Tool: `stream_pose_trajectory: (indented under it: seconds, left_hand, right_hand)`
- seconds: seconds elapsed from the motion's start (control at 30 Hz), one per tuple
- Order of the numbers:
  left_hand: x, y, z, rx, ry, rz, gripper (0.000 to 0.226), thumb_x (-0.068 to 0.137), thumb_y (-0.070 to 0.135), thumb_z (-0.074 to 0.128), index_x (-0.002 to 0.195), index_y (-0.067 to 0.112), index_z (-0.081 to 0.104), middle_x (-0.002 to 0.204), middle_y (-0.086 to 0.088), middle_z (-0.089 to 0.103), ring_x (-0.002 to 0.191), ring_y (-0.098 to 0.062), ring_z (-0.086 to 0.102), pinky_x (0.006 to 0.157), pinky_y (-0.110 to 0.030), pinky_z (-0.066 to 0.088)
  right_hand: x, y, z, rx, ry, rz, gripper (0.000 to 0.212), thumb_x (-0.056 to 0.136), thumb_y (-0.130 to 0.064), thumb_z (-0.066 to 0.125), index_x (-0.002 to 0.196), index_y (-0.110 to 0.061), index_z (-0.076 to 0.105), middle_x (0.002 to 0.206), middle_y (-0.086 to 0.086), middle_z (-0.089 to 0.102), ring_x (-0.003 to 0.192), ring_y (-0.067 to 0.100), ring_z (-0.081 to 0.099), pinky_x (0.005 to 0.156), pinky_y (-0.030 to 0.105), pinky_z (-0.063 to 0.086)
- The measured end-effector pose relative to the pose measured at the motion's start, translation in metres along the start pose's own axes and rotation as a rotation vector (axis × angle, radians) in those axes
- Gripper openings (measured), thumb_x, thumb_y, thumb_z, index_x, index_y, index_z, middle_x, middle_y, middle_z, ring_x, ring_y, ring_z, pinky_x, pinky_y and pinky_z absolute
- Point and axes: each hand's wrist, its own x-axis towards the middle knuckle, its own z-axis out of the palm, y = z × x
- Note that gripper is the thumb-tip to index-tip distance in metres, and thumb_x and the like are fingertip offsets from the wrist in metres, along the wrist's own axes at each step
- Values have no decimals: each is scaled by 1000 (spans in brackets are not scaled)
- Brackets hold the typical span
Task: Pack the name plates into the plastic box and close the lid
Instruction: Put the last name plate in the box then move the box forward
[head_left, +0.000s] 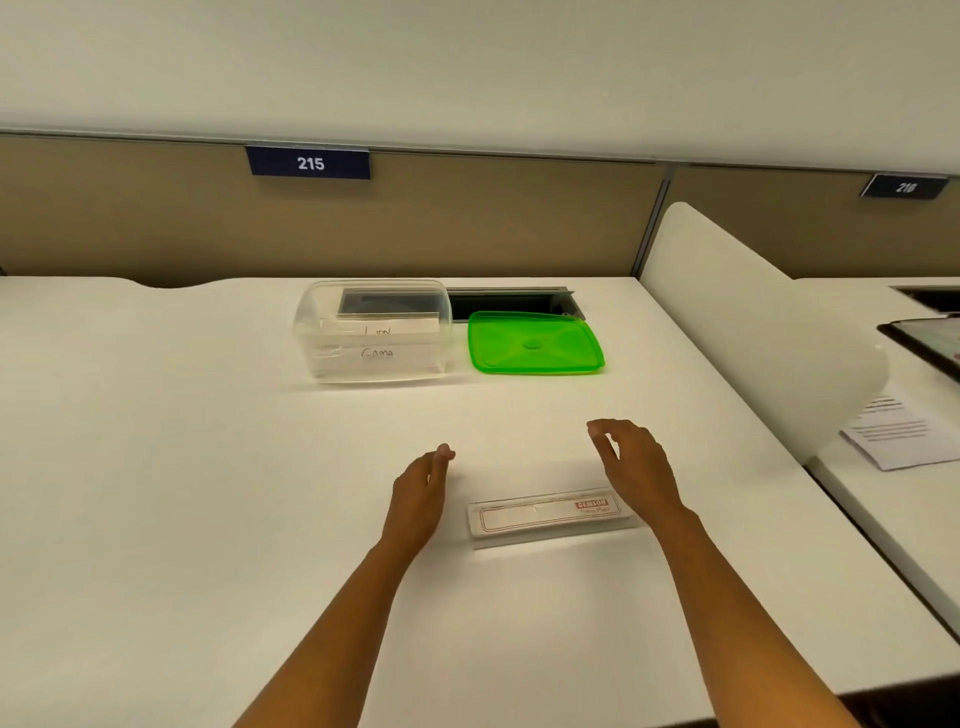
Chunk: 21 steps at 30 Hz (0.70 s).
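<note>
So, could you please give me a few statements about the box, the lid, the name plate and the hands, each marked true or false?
1. The green lid is on the plastic box. False: it lies on the desk to the right of the box.
2. The box already holds name plates. True.
3. The left hand grips the name plate. False: it is open and empty beside the plate.
4. The right hand is open, holding nothing. True.
5. One name plate lies on the desk between the hands. True.

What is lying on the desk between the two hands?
In the head view, one name plate lies flat on the desk between the left hand and the right hand; neither hand holds it.
</note>
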Motion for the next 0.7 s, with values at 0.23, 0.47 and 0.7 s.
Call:
stream_pose_trajectory:
  seconds: [0.23, 0.47, 0.7]
  left_hand:
    - [-25, -4, 18, -58, -213, 42, 25, 94, 40, 52, 95, 26, 72, 100, 11, 73, 97, 4, 63, 79, -9, 41]
    - [-28, -7, 29, 43, -228, 91, 5, 78, 21, 76, 80, 24, 73, 73, 18, 72, 75, 17, 64, 69, 2, 44]
    - [-16, 17, 23, -128, -131, 81, 2, 78, 13, 75, 77, 11, 74, 64, 2, 74, 64, -5, 71, 67, -6, 49]
  right_hand:
    - [-25, 29, -2, 468, -53, 174, 23, 98, -24, 48, 109, -16, 66, 105, -5, 65, 96, 14, 58, 72, 7, 43]
    - [-31, 26, 8, 635, -31, 311, 42, 96, -36, 48, 67, -13, 67, 69, -2, 65, 68, 10, 58, 53, 3, 40]
    - [-12, 15, 2, 737, 20, 307, 38, 96, -31, 51, 64, -14, 62, 62, 2, 58, 59, 12, 51, 63, 22, 42]
